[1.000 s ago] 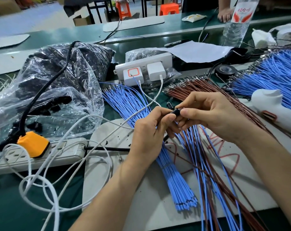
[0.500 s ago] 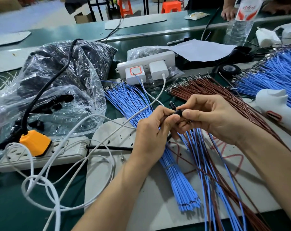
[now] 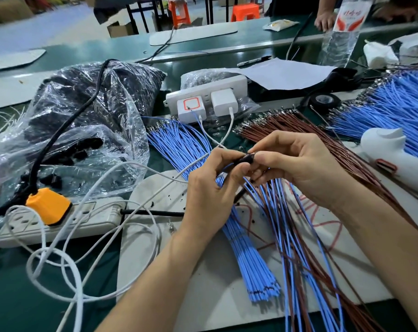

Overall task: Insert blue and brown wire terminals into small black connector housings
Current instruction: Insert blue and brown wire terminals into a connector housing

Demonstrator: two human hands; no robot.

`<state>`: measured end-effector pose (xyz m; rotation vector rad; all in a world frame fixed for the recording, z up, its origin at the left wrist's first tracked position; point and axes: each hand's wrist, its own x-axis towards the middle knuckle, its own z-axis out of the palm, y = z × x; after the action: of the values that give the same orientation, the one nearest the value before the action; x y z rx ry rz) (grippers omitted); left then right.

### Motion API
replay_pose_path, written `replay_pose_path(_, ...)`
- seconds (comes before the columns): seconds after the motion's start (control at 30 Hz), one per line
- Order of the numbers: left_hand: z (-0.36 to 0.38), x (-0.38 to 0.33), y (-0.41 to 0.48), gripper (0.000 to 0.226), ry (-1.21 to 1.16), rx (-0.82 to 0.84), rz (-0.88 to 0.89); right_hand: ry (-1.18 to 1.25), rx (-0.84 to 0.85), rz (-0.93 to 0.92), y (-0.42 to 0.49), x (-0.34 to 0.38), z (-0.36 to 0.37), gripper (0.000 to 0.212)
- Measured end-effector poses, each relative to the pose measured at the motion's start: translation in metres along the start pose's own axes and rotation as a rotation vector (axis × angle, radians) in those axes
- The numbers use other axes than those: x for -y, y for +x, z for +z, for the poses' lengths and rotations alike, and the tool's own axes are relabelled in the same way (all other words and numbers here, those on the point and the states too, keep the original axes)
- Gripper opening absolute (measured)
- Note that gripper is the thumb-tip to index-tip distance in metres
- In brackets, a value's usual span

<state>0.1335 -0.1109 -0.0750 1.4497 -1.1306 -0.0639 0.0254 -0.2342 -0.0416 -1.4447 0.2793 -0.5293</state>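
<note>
Head view: the black connector housing (image 3: 247, 158) sits above the blue wire bundle (image 3: 241, 248). The thumb and forefinger of the left hand (image 3: 210, 188) pinch its left end, and those of the right hand (image 3: 299, 168) pinch its right end. The other fingers curl beneath. The grip and the spot over the bundle match half a second ago.

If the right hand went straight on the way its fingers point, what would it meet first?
Probably the left hand: the right hand points leftward at it, both pinching the black connector housing between them.
</note>
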Motion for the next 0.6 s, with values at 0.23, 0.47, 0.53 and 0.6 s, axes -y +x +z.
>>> replay_pose_path(0.23, -0.0010, 0.0005, 0.0012, 0.014, 0.036, 0.003, 0.003, -0.074, -0.001, -0.001, -0.0001, 0.0009, 0.0003, 0.018)
replay_pose_path(0.47, 0.0004, 0.0017, 0.0008, 0.011, 0.022, -0.015, -0.015, 0.105, -0.025, 0.104, 0.0001, 0.0000, 0.0029, 0.015)
replay_pose_path(0.53, -0.0006, 0.0019, 0.0010, 0.010, 0.006, -0.013, -0.017, 0.074, -0.017, 0.106, 0.0008, 0.0004, 0.0016, 0.016)
replay_pose_path(0.6, -0.0019, 0.0022, 0.0010, 0.010, -0.009, 0.000, -0.024, 0.016, -0.002, 0.100, 0.0008, 0.0009, 0.0001, 0.016)
